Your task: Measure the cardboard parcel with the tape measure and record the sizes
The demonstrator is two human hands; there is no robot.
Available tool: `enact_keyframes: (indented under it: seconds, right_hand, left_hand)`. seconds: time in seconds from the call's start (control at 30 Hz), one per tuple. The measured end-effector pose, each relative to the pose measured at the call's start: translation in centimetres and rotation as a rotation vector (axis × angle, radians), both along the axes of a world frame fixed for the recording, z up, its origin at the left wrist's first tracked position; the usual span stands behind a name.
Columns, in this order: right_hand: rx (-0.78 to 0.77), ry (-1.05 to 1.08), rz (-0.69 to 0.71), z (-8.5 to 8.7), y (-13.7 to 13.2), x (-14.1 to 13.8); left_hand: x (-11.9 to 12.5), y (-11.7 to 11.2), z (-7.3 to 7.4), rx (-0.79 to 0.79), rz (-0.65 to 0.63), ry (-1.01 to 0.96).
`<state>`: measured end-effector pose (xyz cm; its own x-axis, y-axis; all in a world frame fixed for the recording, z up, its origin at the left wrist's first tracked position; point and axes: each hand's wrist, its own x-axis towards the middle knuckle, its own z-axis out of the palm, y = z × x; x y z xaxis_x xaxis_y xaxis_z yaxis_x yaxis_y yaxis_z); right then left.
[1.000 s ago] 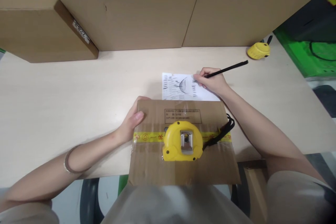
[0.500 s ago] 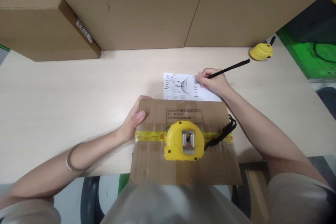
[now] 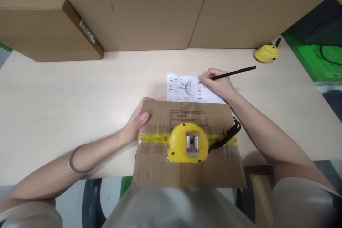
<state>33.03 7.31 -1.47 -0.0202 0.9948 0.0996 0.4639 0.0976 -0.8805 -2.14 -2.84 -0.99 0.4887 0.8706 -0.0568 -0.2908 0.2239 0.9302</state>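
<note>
My right hand (image 3: pixel 217 81) grips a long black pen (image 3: pixel 235 72), its upper end pointing right. The fingers rest on a white sheet of paper (image 3: pixel 211 95) marked with short black strokes and a curved, shaded shape. The pen's tip is hidden by the fingers. My left hand (image 3: pixel 137 119) holds the left edge of a taped cardboard box (image 3: pixel 157 171), thumb on top and the other fingers mostly out of sight. On that box lies a yellow tape measure (image 3: pixel 176 142) with a black wrist strap. The box covers the near edge of the paper.
Large cardboard boxes (image 3: pixel 149 14) stand along the back of the pale table (image 3: pixel 53 114). Another cardboard box (image 3: pixel 32 32) with a white label is at the back left. A second yellow tape measure (image 3: pixel 265 53) sits at the back right.
The upper end of the pen has tipped slightly down and to the right. My left hand, the box and the tape measure on it keep their places.
</note>
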Motion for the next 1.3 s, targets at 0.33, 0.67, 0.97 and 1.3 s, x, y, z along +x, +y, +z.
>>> enact_keyframes:
  seconds: [0.33, 0.67, 0.97, 1.3]
  right_hand:
    - [0.012, -0.03, 0.013, 0.07, -0.06, -0.06]
    - [0.034, -0.032, -0.024, -0.32, 0.19, 0.18]
    - [0.046, -0.045, -0.031, -0.09, 0.05, 0.16]
    - [0.02, -0.071, -0.013, -0.2, 0.15, 0.18]
  left_hand:
    - [-0.06, 0.17, 0.07, 0.015, 0.006, 0.021]
    - [-0.11, 0.13, 0.09, 0.025, -0.003, 0.03]
    - [0.01, 0.06, 0.31, 0.012, 0.001, 0.032]
    - [-0.04, 0.04, 0.0, 0.018, 0.004, 0.006]
